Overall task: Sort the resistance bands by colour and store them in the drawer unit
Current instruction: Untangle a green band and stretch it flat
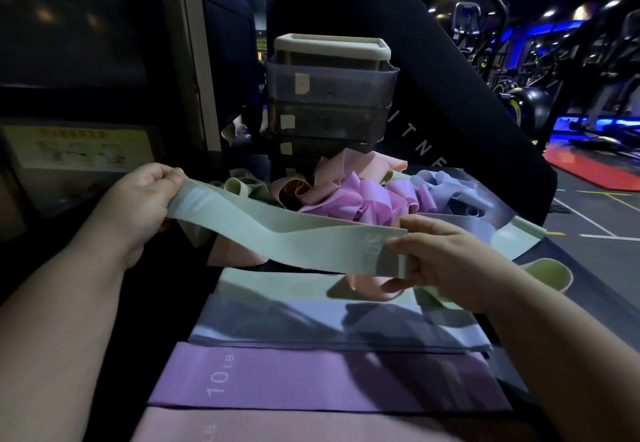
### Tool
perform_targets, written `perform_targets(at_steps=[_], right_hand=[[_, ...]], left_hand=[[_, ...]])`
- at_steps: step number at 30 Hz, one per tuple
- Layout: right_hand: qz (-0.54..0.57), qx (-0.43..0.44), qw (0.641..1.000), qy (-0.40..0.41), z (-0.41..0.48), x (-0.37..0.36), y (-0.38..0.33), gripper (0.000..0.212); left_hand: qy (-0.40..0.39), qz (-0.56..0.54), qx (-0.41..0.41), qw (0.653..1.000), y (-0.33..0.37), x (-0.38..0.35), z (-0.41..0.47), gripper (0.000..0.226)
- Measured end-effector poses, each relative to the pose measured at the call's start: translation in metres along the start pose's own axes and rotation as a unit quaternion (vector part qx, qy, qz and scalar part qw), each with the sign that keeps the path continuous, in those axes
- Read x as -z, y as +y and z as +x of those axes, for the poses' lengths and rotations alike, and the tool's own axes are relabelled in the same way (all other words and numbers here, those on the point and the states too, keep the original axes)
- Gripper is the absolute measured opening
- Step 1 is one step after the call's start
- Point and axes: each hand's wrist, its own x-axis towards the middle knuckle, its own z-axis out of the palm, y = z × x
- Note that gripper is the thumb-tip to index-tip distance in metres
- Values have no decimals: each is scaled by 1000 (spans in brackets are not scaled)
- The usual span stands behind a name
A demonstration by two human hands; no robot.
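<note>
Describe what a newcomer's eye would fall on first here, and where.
A pale green band stretches across the middle, its ends pinched by the left hand and the right hand. Behind it, a tangled heap of pink, purple and blue bands lies before the drawer unit. Lower down lies a flat purple band marked 10 LB.

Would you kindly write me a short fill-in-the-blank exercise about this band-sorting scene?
1. The stretched band, gripped by the left hand and the right hand, is pale ____.
2. The flat purple band is printed ____ LB.
3. The drawer unit stands ____ the tangled pile of bands.

Missing words: green; 10; behind.
</note>
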Motion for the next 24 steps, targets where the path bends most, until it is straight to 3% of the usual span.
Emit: perform_targets(at_steps=[6, 11, 18, 24], right_hand=[[-37, -43, 998, 10, 2, -10, 6, 6], [-208, -15, 974, 89, 1, 9, 3, 8], [-232, -41, 957, 171, 2, 30, 0, 10], [-371, -54, 910, 177, 3, 56, -3, 15]], left_hand=[[-19, 43, -14, 999, -6, -3, -2, 26], [-52, 73, 2, 996, -8, -7, -3, 24], [-195, 79, 40, 977, -4, -15, -17, 20], [-256, 133, 49, 956, -7, -23, -23, 13]])
